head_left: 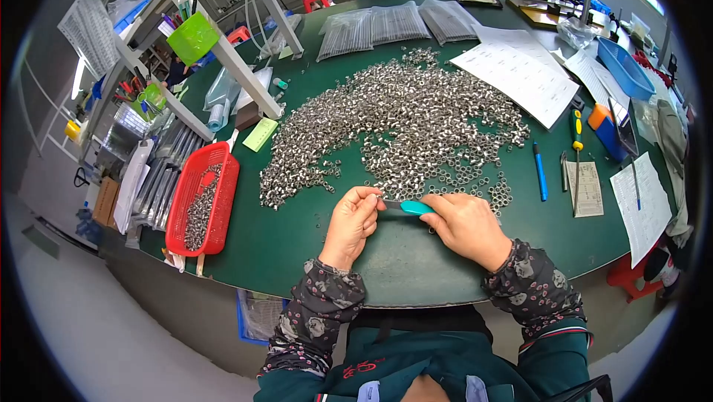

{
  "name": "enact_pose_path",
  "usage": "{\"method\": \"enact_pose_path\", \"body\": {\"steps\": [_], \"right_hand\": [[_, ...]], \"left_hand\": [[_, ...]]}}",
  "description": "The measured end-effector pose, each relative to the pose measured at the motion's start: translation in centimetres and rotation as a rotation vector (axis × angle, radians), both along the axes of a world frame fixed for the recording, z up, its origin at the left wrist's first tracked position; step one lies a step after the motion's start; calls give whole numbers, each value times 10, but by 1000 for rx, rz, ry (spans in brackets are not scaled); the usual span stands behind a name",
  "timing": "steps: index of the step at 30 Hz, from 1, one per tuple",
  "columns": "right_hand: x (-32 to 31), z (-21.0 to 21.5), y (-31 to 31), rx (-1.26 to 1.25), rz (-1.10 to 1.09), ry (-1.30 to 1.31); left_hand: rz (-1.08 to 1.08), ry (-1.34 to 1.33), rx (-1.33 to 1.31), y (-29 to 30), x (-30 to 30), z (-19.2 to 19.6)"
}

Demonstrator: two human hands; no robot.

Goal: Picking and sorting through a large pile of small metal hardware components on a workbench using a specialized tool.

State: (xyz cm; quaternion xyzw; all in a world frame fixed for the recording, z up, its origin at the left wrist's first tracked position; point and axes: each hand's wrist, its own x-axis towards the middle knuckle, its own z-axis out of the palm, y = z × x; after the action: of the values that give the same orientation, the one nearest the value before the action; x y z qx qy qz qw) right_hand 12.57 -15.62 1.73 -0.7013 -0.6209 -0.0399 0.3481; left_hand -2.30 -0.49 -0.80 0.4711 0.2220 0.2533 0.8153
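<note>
In my right hand (pixel 468 227) is a small knife with a teal handle (pixel 417 207), its narrow dark blade (pixel 391 204) pointing left. The blade's tip meets the fingertips of my left hand (pixel 350 225), whose thumb and forefinger are pinched around a tiny metal piece, seemingly a ring like those in the pile; the fingers mostly hide it. Both hands are just above the green table, near its front edge. Right beyond them spreads a wide pile of small silvery metal rings (pixel 401 123), with loose ones scattered at its near right side.
At the left, a red plastic basket (pixel 229 213) contains more metal pieces. Paper sheets (pixel 520 79), a blue pen (pixel 540 172) and a yellow-handled screwdriver (pixel 577 131) lie to the right. Bagged rods (pixel 399 23) lie at the back; a shelf post (pixel 245 75) stands at the left.
</note>
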Motion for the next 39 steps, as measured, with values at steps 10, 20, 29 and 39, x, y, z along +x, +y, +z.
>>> {"method": "enact_pose_path", "body": {"steps": [10,20,29,39], "right_hand": [[-4,5,0,112,-23,-215],[1,8,1,188,-88,-118],[1,1,1,89,-37,-8],[3,1,0,-7,-13,37]], "left_hand": [[-25,38,49,-1,1,-2],[-17,-27,-85,0,-1,0],[16,18,0,-2,2,3],[46,47,82,-3,2,2]]}}
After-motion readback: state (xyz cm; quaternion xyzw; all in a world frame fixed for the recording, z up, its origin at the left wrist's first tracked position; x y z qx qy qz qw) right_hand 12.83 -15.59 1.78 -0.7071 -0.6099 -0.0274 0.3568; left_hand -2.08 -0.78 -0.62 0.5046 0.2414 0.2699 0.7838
